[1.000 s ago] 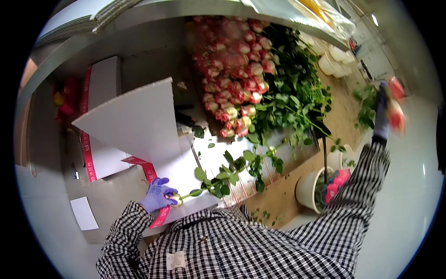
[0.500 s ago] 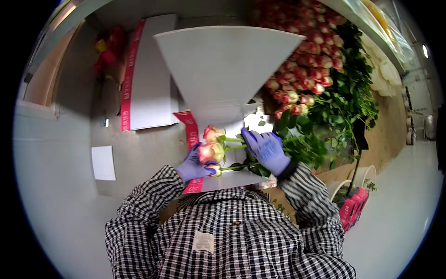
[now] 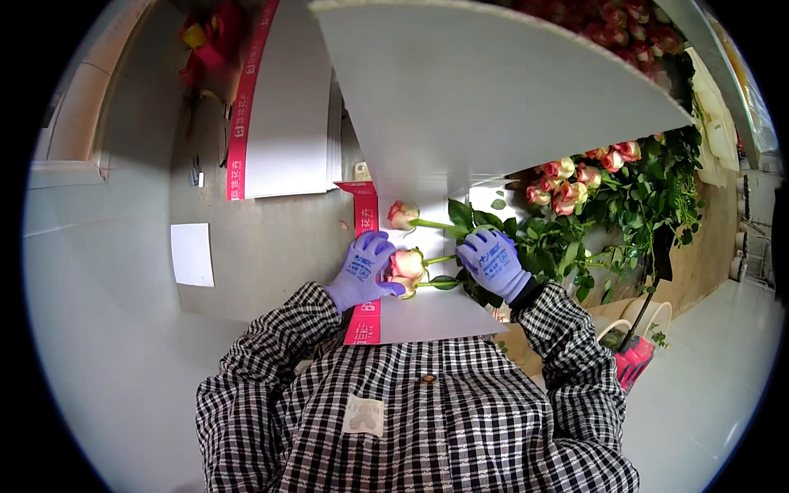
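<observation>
Both my hands wear lavender gloves. With curved fingers and the thumb below, my left hand (image 3: 360, 273) cups pink-and-cream rose heads (image 3: 406, 264) from the left. My right hand (image 3: 496, 264) closes over green stems and leaves; its fingertips are partly hidden against the foliage. Another rose (image 3: 403, 215) lies a little farther off, apart from the cupped blooms, its stem running right into the leaves. Under the roses is a white wrapping sheet (image 3: 427, 322) with a pink printed band on its left edge. A large grey-white panel (image 3: 493, 90) rises behind them.
A stack of white sheets (image 3: 288, 123) with a pink band lies at the far left, near a red-and-yellow object (image 3: 215, 45). A white card (image 3: 191, 255) is on the left. Many roses (image 3: 567, 185) and leafy stems (image 3: 633, 209) fill the far right. A pale bucket (image 3: 649, 316) stands lower right.
The far rose now lies separate from the others, which it was close to before. My left hand has shifted up around the blooms, and my right hand sits slightly farther right. The view has also shifted.
</observation>
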`<move>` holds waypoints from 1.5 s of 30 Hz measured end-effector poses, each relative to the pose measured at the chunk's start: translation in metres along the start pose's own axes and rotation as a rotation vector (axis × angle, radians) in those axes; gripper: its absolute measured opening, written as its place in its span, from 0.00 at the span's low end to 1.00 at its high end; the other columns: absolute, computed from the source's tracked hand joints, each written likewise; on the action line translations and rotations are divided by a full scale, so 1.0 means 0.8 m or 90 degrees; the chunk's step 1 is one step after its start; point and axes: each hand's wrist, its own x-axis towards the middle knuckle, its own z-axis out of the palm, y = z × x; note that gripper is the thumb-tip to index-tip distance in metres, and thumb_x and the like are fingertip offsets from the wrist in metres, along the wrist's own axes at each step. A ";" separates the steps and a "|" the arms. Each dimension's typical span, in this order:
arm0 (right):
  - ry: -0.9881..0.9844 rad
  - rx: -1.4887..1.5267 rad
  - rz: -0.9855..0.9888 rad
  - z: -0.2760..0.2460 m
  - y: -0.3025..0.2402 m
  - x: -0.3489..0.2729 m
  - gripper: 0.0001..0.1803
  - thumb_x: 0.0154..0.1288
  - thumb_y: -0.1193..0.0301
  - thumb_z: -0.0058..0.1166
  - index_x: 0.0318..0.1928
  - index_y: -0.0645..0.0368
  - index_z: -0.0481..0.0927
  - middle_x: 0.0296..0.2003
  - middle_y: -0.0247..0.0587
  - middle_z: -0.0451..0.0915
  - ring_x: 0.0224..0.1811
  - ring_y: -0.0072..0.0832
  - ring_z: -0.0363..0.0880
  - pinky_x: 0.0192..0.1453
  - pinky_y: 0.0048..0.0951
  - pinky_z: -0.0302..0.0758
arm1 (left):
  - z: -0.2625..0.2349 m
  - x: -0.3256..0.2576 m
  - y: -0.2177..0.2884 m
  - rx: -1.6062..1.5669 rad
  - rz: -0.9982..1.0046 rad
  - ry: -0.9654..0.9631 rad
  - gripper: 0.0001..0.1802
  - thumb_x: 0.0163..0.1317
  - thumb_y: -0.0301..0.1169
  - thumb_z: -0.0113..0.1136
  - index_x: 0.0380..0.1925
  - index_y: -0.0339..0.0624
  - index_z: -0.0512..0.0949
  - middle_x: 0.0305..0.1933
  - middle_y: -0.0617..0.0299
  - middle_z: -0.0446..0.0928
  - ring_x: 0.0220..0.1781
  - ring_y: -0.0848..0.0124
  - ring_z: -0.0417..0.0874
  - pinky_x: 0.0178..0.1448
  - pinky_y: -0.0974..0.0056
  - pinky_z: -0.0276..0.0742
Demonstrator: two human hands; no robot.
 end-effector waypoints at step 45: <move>-0.093 0.189 0.028 0.065 -0.004 0.075 0.14 0.63 0.64 0.52 0.49 0.47 0.80 0.43 0.34 0.76 0.49 0.33 0.74 0.53 0.37 0.73 | -0.010 -0.001 0.026 0.139 -0.298 0.126 0.35 0.41 0.52 0.70 0.48 0.47 0.74 0.54 0.53 0.71 0.56 0.53 0.68 0.58 0.48 0.63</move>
